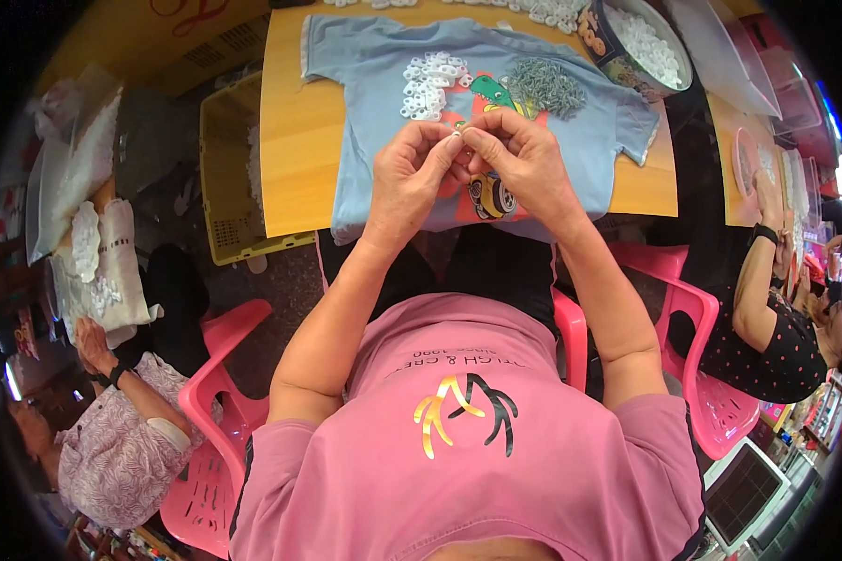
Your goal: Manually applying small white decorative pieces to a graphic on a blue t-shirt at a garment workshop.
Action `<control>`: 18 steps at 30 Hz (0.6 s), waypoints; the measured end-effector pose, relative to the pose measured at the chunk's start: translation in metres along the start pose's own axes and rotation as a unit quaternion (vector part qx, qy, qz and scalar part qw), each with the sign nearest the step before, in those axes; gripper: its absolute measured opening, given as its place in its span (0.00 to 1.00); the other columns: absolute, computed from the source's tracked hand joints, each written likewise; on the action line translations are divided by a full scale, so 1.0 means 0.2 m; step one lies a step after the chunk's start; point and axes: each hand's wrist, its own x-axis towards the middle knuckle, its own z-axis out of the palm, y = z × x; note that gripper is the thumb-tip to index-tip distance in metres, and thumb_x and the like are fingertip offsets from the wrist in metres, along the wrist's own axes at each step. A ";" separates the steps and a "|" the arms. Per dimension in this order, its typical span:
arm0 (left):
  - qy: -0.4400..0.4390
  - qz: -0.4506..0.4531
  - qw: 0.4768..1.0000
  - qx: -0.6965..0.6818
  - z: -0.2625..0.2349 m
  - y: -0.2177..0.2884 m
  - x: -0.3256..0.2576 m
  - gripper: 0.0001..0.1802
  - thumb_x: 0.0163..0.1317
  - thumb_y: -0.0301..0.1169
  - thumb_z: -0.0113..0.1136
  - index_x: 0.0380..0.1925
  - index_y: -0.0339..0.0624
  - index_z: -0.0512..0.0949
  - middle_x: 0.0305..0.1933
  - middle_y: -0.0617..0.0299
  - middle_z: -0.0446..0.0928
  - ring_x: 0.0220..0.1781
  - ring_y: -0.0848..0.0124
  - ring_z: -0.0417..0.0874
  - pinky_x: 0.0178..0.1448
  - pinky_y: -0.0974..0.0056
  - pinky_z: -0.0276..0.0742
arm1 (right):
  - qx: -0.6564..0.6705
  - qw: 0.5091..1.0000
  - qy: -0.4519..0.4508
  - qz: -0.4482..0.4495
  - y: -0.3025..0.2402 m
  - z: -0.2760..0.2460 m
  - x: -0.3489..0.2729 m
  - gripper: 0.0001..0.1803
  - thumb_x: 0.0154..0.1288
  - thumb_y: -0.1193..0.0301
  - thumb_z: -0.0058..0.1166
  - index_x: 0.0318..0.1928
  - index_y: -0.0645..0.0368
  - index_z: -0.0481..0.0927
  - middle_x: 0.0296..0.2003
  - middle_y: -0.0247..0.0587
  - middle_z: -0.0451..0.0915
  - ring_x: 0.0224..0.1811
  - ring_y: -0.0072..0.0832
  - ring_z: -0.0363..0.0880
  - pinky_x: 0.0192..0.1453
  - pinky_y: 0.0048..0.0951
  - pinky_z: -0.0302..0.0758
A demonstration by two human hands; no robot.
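Observation:
My left hand [408, 176] and my right hand [526, 168] meet fingertip to fingertip above a light blue T-shirt [374, 103] spread over the table. Both are closed in a pinch. A tiny white piece [457, 134] shows at the left fingertips; whatever the right fingers grip is hidden. Just beyond the left hand lies a heap of small white plastic pieces with holes [428, 89]. Past the right hand is a pile of small grey parts [544, 86], too fine to name. A colourful cartoon print [492, 198] on the shirt shows around my hands.
The shirt covers much of a wooden table [295, 159]. At its far right corner stands a round tub [647, 47] full of white pieces. A yellow crate [234, 168] is left of the table. Co-workers sit on both sides, near pink chairs [217, 421].

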 end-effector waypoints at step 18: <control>-0.043 -0.052 0.997 -0.044 -0.04 0.01 0.00 0.09 0.69 0.32 0.57 0.40 0.36 0.74 0.33 0.61 0.81 0.31 0.74 0.83 0.34 0.73 0.78 | -0.368 0.860 -0.132 -0.330 -0.11 -0.14 0.11 0.05 0.63 0.77 0.54 0.36 0.62 0.71 0.29 0.45 0.70 0.31 0.46 0.74 0.32 0.41 0.71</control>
